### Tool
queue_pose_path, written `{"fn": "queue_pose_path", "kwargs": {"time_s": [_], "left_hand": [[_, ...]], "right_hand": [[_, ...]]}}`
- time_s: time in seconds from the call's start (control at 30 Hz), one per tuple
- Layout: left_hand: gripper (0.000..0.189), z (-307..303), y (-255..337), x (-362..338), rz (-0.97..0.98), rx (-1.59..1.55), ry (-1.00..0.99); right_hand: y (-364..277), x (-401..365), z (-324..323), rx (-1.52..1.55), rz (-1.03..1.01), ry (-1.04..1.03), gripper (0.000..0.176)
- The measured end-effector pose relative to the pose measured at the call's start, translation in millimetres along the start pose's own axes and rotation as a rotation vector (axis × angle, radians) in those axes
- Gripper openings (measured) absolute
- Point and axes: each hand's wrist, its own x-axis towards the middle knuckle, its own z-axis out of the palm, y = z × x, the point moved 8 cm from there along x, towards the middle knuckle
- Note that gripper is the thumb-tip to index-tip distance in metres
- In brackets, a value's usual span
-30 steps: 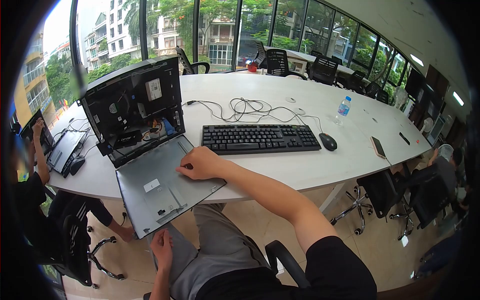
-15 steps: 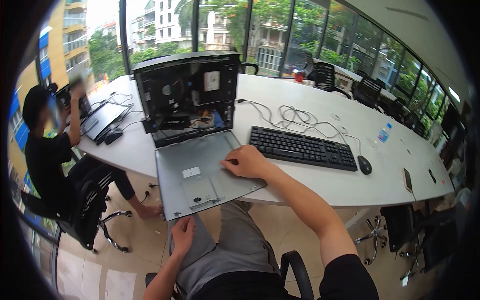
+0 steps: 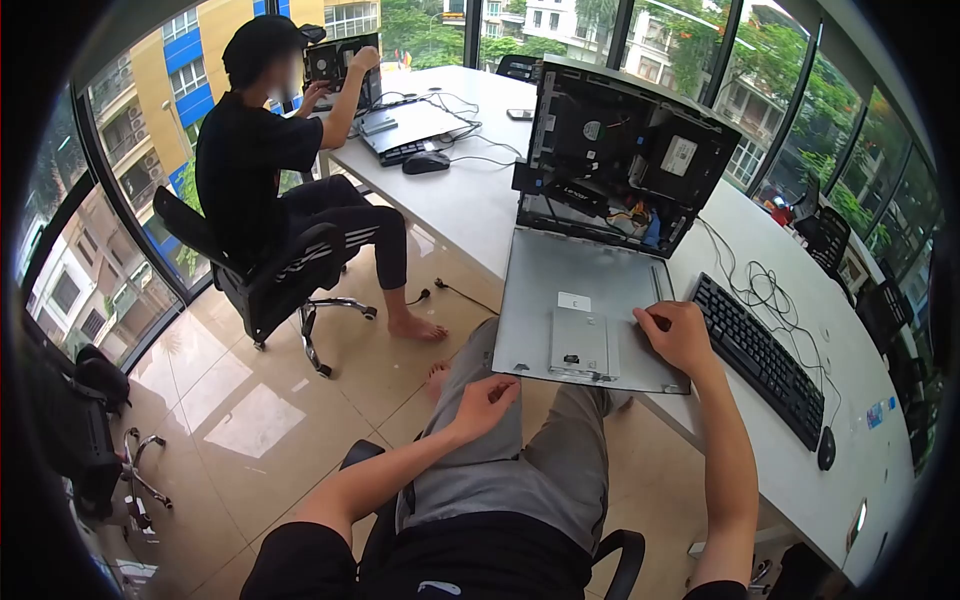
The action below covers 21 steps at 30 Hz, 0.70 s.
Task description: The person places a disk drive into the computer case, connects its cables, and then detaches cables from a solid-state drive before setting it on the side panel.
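Note:
A desktop computer case (image 3: 625,150) stands on the table with its inside showing: a drive, wires and a dark part marked Lexar. Its grey metal side panel (image 3: 530,290) lies flat in front, its near edge past the table edge and above my legs. On the panel's right part rests my right hand (image 3: 680,337), fingers curled; whatever may be inside them is hidden. My left hand (image 3: 487,403) is over my thigh just below the panel's near left corner, its fingers curled in and nothing visible in them.
Right of the case lie a black keyboard (image 3: 760,360), a mouse (image 3: 827,448) and looped cables. A water bottle (image 3: 880,412) and a phone (image 3: 857,522) are farther right. At left a seated person (image 3: 265,170) holds another computer part, near a mouse (image 3: 427,162).
My view has turned left, so the case and panel appear farther right and the other person shows more fully. Both hands keep about the same places by the panel.

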Motion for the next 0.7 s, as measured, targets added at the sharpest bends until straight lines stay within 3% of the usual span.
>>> {"fn": "queue_pose_path", "kwargs": {"time_s": [0.7], "left_hand": [[0.029,-0.2,1.0,0.5,0.021,0.015,0.013]], "right_hand": [[1.0,0.5,1.7,-0.002,-0.001,-0.01,0.024]]}}
